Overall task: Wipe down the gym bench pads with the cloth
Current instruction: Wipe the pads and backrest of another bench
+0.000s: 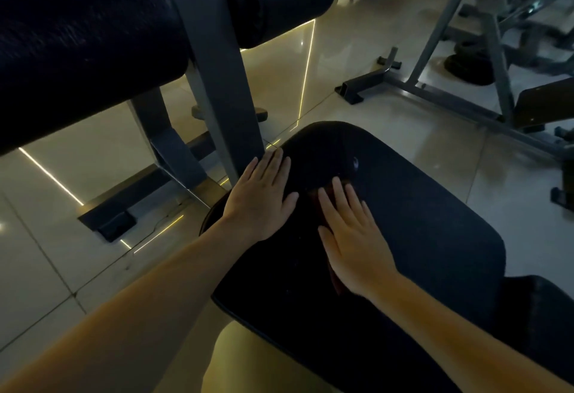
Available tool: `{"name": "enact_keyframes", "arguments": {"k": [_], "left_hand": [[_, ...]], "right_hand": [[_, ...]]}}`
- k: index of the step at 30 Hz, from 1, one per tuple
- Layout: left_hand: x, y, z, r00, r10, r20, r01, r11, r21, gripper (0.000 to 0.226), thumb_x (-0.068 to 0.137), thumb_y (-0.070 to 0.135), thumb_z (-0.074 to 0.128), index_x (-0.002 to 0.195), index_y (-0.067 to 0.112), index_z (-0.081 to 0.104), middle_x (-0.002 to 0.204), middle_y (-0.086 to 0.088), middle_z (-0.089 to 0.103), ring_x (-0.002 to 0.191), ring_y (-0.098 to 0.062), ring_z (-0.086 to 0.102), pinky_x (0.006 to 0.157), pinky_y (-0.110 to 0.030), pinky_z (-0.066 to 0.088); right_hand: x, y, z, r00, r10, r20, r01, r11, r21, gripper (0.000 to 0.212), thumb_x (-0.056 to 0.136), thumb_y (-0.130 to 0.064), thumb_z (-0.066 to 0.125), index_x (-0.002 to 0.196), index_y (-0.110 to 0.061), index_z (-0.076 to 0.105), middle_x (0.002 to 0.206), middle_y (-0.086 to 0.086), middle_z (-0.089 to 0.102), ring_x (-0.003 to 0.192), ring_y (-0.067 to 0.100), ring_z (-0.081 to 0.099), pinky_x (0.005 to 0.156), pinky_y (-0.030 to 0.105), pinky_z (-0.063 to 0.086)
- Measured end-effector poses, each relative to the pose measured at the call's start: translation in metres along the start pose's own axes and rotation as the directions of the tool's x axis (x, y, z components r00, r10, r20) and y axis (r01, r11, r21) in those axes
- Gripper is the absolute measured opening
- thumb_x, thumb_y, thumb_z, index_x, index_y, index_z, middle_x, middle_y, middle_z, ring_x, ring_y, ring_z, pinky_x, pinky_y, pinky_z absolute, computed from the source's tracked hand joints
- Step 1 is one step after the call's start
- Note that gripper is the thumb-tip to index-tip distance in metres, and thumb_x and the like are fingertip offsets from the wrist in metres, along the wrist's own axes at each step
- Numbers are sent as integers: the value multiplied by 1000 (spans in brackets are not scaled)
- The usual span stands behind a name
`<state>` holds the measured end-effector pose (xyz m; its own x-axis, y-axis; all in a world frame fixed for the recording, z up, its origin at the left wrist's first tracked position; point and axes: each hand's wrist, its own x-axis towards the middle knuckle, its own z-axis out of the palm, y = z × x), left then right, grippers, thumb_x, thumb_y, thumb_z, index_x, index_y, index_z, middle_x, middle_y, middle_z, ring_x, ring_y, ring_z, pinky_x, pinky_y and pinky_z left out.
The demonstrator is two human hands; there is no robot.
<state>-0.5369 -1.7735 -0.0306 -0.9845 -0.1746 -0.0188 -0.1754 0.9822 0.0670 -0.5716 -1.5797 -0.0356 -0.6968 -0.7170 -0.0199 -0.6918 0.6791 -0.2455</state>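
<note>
Both hands are lying flat, fingers straight: right hand (351, 237) is pressing the dark cloth (314, 197) onto the seat pad (435, 222); left hand (259, 198), at its ten o'clock, is resting on the pad's edge. Roller pads (77, 38) are sitting at eleven o'clock.

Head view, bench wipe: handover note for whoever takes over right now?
Left hand: flat, fingers straight, resting on the seat pad near its left edge.
Right hand: flat, pressing the dark cloth onto the middle of the pad.
Done: cannot tell how much is wiped; the dim light shows no streaks.
Left: finish the seat pad, then likely the two roller pads above on the frame.
</note>
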Motion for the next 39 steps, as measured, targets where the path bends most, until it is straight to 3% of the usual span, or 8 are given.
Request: {"name": "enact_keyframes", "arguments": {"k": [3,7,10,17,22,30,34,39], "left_hand": [[-2,1,-1,998,58,13,-59,997,46,66,103,48,14,156,15,-8,163,-10,-17,150,-22,-18,122,-41,-9],[15,7,-10,979,172,112,-185,976,117,71,103,49,18,156,11,-9,163,-9,-19,150,-22,-18,121,-46,-13],[43,21,-10,981,130,147,-136,990,36,72,102,49,22,156,12,-8,163,-9,-17,150,-23,-18,121,-48,-9],[51,28,5,998,54,44,-57,996,65,72,101,56,15,157,16,-7,164,-5,-16,150,-21,-16,122,-47,-7],[48,29,3,998,48,40,-50,998,49,72,101,55,16,157,17,-7,164,-3,-16,150,-18,-17,123,-44,-4],[46,31,1,999,44,27,-45,998,53,70,101,53,15,156,16,-8,164,-3,-15,150,-18,-15,123,-42,-5],[46,32,0,999,40,37,-42,998,57,70,101,52,14,156,15,-11,163,-4,-18,150,-19,-18,123,-44,-5],[47,34,-3,998,28,61,-32,998,58,70,102,52,14,155,15,-13,163,-5,-20,149,-19,-20,122,-44,-8]], "right_hand": [[0,2,2,1000,15,-10,-15,1000,-17,61,90,-51,-7,148,-33,-15,156,-11,-29,142,9,-33,120,32,-12],[60,19,-6,997,56,-61,-56,998,1,58,104,-29,23,156,-23,-3,162,-3,-19,146,15,-23,119,36,-10],[120,39,-18,993,100,-70,-100,995,13,58,106,-26,26,158,-17,3,165,4,-10,151,22,-14,122,41,-5],[199,56,-32,970,222,-100,-221,975,24,54,107,-25,23,157,-11,12,166,11,4,152,28,-1,124,45,6],[164,49,-29,973,190,-132,-187,982,37,55,107,-27,25,158,-13,11,166,8,6,153,25,0,124,43,5],[27,41,-10,991,124,-53,-124,992,16,51,104,-36,10,149,-31,-14,159,-10,-21,146,8,-23,122,33,-10],[37,48,-10,994,113,-6,-113,993,-18,58,94,-48,0,147,-37,-19,157,-14,-27,143,8,-30,119,31,-16],[94,66,-18,990,132,-47,-132,991,9,57,106,-39,18,157,-28,-6,163,-5,-18,148,14,-21,122,37,-10]]}}
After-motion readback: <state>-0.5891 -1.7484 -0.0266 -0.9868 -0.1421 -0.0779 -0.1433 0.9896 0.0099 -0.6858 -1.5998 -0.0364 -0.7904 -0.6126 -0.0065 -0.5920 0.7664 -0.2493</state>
